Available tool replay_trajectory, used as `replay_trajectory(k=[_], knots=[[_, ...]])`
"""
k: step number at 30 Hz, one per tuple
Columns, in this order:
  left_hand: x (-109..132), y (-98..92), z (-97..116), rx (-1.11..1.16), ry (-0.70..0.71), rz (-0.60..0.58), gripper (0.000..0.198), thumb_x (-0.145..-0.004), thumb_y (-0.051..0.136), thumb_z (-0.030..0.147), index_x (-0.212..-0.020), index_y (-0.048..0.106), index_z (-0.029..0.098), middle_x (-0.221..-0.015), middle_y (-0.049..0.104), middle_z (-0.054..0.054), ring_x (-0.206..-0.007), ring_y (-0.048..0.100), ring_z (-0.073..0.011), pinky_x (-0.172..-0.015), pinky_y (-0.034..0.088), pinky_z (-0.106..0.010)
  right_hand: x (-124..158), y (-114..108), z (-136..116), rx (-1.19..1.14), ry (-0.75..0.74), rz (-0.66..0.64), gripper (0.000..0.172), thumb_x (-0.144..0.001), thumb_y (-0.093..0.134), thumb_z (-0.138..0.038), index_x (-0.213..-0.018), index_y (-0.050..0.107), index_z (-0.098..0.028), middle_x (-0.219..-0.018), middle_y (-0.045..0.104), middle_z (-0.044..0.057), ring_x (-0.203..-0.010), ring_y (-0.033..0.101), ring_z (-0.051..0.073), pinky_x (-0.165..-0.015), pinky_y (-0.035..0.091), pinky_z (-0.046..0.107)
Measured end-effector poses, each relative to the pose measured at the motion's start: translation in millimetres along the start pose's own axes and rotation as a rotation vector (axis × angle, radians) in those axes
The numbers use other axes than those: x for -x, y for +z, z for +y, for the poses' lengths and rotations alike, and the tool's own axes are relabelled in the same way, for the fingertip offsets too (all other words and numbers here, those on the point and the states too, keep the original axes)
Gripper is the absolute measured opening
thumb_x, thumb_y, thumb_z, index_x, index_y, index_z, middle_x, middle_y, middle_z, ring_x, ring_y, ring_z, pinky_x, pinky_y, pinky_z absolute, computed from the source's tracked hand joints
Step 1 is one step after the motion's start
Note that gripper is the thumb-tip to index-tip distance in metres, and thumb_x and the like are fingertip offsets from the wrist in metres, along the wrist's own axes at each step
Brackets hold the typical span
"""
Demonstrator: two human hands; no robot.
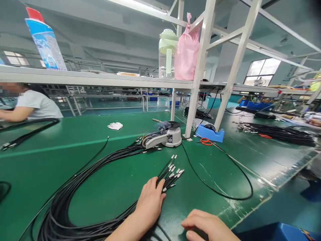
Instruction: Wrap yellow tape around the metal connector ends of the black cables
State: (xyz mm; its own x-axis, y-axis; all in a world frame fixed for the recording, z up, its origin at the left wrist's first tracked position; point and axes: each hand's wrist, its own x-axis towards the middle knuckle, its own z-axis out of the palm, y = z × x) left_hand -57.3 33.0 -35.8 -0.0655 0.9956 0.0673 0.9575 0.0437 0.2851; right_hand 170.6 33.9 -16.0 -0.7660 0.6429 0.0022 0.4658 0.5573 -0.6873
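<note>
A long bundle of black cables [57, 214] curves in a wide U across the green tabletop. My left hand [150, 201] is closed over the near end of this bundle, fingers wrapped round the cables. Just past those fingers, several silver connector ends [173, 172] fan out. Lower right, my right hand [209, 227] hovers by the table with fingers curled loosely and thumb apart, and no object shows in it. The far end of the bundle lies beside a grey round tape dispenser [173, 135].
A blue tape holder [210, 134] and orange-handled scissors [206, 142] sit near the white frame post [197, 87]. A white glove [115, 126] lies farther back. More black cables [281, 132] rest at right. A person in a white shirt [40, 105] sits at far left.
</note>
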Motion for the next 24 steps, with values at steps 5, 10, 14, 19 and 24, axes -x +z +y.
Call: replay_trajectory(k=[5, 10, 14, 19, 24], knots=[[2, -15.3, 1, -0.031, 0.055, -0.181, 0.058, -0.079, 0.053, 0.027, -0.136, 0.044, 0.018, -0.145, 0.039, -0.015, -0.133, 0.036, -0.0311, -0.109, 0.028, -0.046, -36, -21, -15, -0.015, -0.007, -0.011, 0.024, -0.081, 0.055, -0.021, -0.099, 0.072, -0.022, -0.096, 0.072, 0.006, -0.091, 0.065, 0.019, -0.083, 0.047, 0.027], [-9, -27.9, -12, 0.233, 0.12, -0.147, 0.064, -0.072, 0.062, 0.035, -0.133, 0.049, 0.024, -0.147, 0.037, -0.01, -0.135, 0.032, -0.0302, -0.111, 0.027, -0.046, -59, -41, -19, -0.085, 0.088, 0.113, 0.021, -0.084, 0.052, -0.023, -0.092, 0.072, -0.023, -0.096, 0.071, 0.004, -0.091, 0.064, 0.018, -0.084, 0.047, 0.029], [-42, -57.0, -47, 0.648, 0.109, 0.189, 0.025, -0.074, 0.057, 0.031, -0.095, 0.071, 0.027, -0.11, 0.066, -0.005, -0.108, 0.056, -0.0238, -0.101, 0.041, -0.041, -85, -47, -11, -0.162, 0.166, 0.148, 0.02, -0.084, 0.052, -0.026, -0.087, 0.071, -0.02, -0.093, 0.071, 0.005, -0.09, 0.064, 0.02, -0.084, 0.048, 0.032], [-107, -84.8, -104, 0.909, -0.254, 0.433, 0.024, -0.067, 0.061, 0.036, -0.083, 0.068, 0.019, -0.089, 0.07, -0.007, -0.088, 0.063, -0.024, -0.083, 0.05, -0.041, -154, -30, -14, -0.348, 0.126, 0.108, 0.024, -0.082, 0.053, -0.031, -0.088, 0.069, -0.015, -0.085, 0.072, 0.008, -0.079, 0.066, 0.02, -0.075, 0.051, 0.032], [-140, -59.1, -132, 1.064, -0.423, 0.505, 0.035, -0.069, 0.052, 0.035, -0.095, 0.064, 0.015, -0.092, 0.069, -0.009, -0.087, 0.064, -0.0207, -0.073, 0.053, -0.032, -223, -30, -13, -0.299, 0.069, 0.29, 0.025, -0.08, 0.053, -0.029, -0.093, 0.068, -0.013, -0.084, 0.072, 0.009, -0.072, 0.068, 0.017, -0.067, 0.053, 0.029]])
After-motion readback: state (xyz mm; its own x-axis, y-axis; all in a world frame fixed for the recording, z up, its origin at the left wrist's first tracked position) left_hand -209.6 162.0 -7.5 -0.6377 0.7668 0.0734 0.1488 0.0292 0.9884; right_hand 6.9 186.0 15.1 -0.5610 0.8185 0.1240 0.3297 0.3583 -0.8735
